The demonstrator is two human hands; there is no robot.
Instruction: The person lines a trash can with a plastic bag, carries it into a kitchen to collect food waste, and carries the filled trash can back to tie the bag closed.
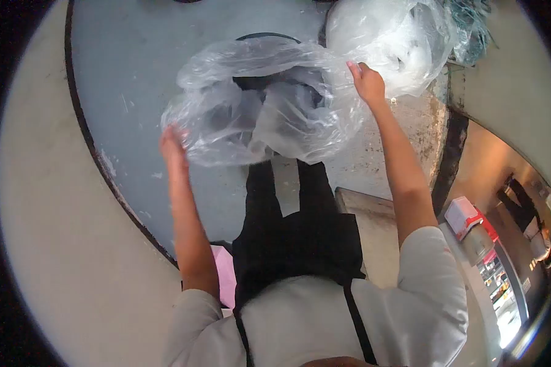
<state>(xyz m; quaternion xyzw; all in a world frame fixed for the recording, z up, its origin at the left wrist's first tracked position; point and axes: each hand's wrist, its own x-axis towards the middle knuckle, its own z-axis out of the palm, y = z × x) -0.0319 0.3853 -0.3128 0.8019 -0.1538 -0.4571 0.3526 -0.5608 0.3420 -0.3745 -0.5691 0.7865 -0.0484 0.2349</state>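
Note:
A large clear plastic bag (pixel 306 122) is spread wide in front of my legs, its mouth facing up. My left hand (pixel 174 147) is closed on the bag's left edge, slightly blurred. On the other side, my right hand (pixel 368 84) grips the right edge, thumb pointing up. Through the bag's mouth a dark interior shows, and a dark curved rim (pixel 268 37) rises just behind it, like that of a round bin. Most of that container is hidden by the plastic.
Beyond my right hand sits a bulky clear bag (pixel 389 46) with whitish contents, beside a tangle of greenish strands (pixel 470 30). The grey floor (pixel 122 79) meets a pale wall (pixel 43 202) at the left. Something pink (pixel 224 275) is by my left elbow.

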